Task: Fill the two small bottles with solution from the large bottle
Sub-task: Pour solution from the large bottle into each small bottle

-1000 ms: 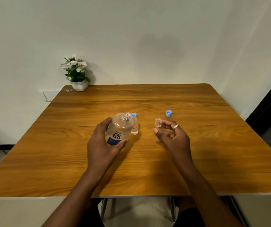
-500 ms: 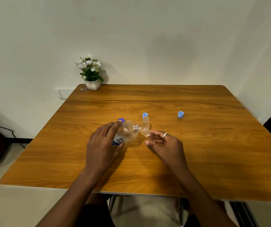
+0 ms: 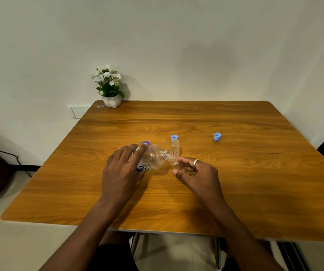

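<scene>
Large bottle (image 3: 153,159) is partly covered by the left hand (image 3: 122,171), by which its body is gripped. Its label is only partly readable, and a dark blue cap (image 3: 145,143) is half hidden behind the fingers. The bottle is tipped sideways, its open neck at the mouth of a small bottle (image 3: 173,161) pinched in the right hand (image 3: 198,173). A second small bottle (image 3: 175,148) stands just behind. The wooden table (image 3: 235,182) is set against a white wall (image 3: 176,45), with a flowerpot (image 3: 111,101) at its far corner.

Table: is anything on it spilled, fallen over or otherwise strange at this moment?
No spill shows on the table. The large bottle is tilted far over only because the left hand tips it toward the small bottle that the right hand holds. The other small bottle stands upright.
</scene>
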